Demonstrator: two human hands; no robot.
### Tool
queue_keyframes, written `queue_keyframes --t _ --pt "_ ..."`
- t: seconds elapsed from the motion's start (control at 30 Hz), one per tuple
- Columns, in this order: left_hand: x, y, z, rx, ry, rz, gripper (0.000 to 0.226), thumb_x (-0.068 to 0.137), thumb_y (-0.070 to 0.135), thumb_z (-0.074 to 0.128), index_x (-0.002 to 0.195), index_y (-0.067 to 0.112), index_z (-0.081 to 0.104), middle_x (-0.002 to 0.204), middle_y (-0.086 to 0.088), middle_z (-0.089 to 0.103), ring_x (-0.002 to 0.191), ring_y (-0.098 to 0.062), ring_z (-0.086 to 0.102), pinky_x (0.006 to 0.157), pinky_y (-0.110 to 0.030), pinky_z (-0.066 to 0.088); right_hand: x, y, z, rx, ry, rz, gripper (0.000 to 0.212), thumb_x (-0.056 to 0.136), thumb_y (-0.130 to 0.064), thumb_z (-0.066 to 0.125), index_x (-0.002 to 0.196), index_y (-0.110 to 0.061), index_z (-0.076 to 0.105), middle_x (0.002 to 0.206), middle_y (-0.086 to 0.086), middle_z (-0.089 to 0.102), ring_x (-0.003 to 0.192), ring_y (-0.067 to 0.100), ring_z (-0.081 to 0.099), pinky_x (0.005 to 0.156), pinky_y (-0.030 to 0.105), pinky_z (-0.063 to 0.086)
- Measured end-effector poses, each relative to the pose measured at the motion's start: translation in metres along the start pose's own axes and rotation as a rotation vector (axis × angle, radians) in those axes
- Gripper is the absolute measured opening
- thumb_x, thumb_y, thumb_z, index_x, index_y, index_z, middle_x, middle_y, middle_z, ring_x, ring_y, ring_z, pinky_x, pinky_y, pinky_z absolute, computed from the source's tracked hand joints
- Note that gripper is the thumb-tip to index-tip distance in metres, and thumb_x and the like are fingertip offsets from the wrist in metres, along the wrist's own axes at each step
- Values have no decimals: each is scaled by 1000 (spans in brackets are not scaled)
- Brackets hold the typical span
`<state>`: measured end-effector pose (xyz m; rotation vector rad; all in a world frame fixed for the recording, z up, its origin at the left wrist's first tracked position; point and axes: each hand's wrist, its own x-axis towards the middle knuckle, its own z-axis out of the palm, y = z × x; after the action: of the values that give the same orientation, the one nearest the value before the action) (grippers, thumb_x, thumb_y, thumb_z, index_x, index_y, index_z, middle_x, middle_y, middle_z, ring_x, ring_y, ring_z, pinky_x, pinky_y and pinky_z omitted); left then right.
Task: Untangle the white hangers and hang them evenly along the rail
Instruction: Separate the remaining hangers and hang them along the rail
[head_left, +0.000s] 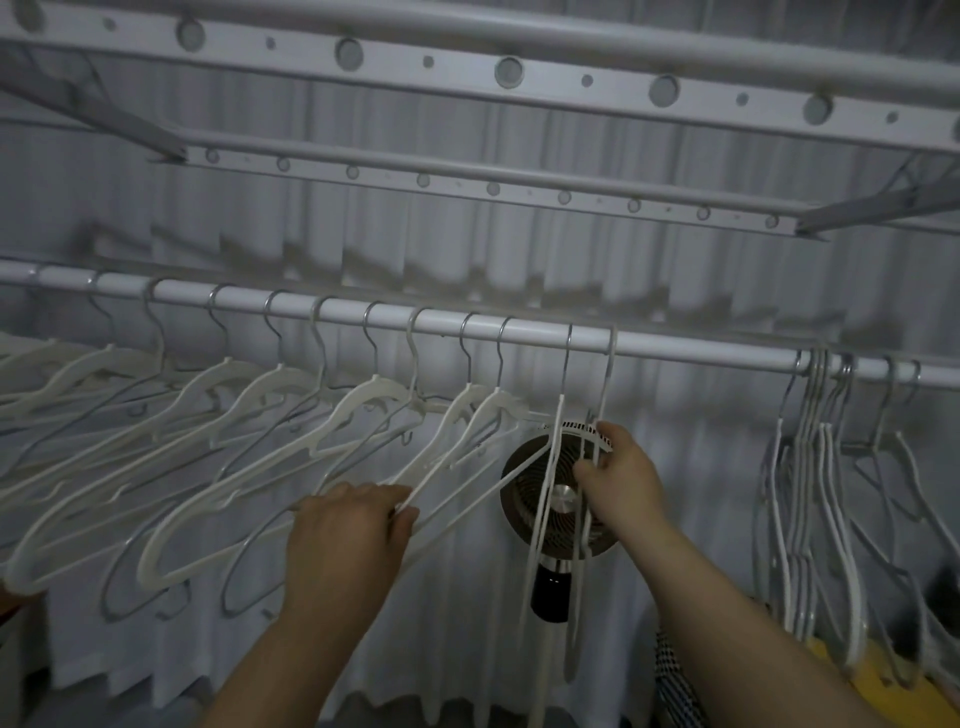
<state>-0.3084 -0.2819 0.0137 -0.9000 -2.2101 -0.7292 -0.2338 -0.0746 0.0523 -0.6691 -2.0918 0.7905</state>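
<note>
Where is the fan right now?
In the head view the fan sits just right of centre, below the rail, in front of the curtain, directly behind the two hangers that the right hand grips.

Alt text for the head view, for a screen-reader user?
Two bare hands sort white hangers on a rail: the left hand grips a slanted hanger, the right hand pinches edge-on hangers beside it. A tight cluster hangs further right.
</note>
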Motion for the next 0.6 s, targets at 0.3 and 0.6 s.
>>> queue_keyframes --t 0.3,0.6 --pt "-1 14 19 -283 72 -82 25 89 19 51 108 13 65 97 -10 68 92 -25 61 75 -26 38 1 7 -6 -12 16 -17 43 83 -8 52 125 -13 49 61 -13 47 55 -1 44 49 15 30" --pt "1 20 11 -223 45 -102 23 89 25 50 99 15 68 88 -7 70 84 -25 63 70 -27 42 0 7 -9 20 0 -7 46 83 -10 53 129 -12 46 109 10 64 99 23 59 75 21 37"
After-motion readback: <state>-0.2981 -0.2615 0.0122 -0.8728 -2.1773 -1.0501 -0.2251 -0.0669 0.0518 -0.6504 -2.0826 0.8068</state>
